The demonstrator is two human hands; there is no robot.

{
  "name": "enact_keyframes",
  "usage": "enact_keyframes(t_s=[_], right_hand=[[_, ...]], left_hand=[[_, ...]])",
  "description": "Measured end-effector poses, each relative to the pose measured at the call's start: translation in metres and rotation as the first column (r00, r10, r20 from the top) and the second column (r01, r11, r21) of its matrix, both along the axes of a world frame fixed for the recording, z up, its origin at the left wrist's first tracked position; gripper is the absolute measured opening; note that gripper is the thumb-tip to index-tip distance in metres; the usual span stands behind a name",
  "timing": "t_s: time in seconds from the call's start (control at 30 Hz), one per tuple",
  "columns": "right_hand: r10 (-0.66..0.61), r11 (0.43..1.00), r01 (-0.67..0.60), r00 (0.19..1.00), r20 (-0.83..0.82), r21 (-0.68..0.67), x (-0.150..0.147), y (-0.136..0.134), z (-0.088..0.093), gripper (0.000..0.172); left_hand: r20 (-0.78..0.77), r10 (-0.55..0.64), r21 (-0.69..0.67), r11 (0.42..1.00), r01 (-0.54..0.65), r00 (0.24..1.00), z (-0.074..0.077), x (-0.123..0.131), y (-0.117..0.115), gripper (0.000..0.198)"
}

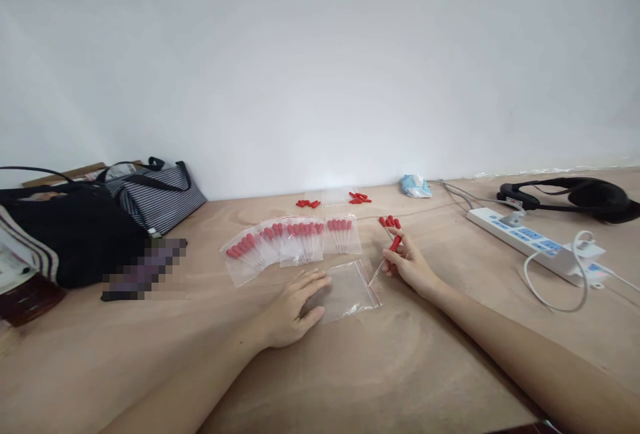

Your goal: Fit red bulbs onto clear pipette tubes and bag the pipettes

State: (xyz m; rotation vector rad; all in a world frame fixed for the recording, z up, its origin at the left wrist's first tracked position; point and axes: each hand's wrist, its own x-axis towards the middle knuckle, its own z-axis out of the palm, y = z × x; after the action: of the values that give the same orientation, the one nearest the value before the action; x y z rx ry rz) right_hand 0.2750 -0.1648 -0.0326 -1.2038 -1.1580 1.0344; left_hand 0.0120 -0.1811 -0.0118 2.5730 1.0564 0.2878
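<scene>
A clear zip bag [345, 294] lies flat on the table, its red-lined edge facing right. My left hand [295, 307] rests with spread fingers on the bag's left end. In my right hand [405, 261] is a red-topped dropper [395, 243], its thin clear tip pointing down-left at the red-lined edge of the bag. Whether the tip is inside the bag cannot be made out. Just beyond my right fingers lie several more red-topped droppers [390, 221]. Filled bags of red-topped droppers [302, 241] lie in a row behind my left hand.
Near the wall are loose red tops [308, 204], clear tubes [336, 197] and a blue tissue pack [415, 186]. A white power strip [535, 245] with cables and a black headset [570, 195] are right; a black bag [75, 234] and striped bag [163, 197] are left.
</scene>
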Motion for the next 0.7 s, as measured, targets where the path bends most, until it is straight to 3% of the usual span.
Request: enact_keyframes(t_s=[0.43, 0.53, 0.7], right_hand=[[0.049, 0.999, -0.049, 0.999, -0.024, -0.023, 0.001, -0.002, -0.002, 0.057], [0.075, 0.996, -0.080, 0.989, -0.131, -0.039, -0.004, -0.004, -0.002, 0.055], [0.224, 0.966, -0.254, 0.917, -0.332, -0.052, -0.011, -0.008, -0.003, 0.043]], left_hand=[[-0.008, -0.005, 0.006, 1.000, 0.005, 1.000, 0.003, 0.002, 0.000, 0.046], [-0.008, 0.002, 0.003, 1.000, -0.002, 1.000, 0.003, 0.003, 0.000, 0.047], [-0.003, 0.012, 0.001, 1.000, -0.012, 1.000, 0.002, 0.003, 0.000, 0.050]])
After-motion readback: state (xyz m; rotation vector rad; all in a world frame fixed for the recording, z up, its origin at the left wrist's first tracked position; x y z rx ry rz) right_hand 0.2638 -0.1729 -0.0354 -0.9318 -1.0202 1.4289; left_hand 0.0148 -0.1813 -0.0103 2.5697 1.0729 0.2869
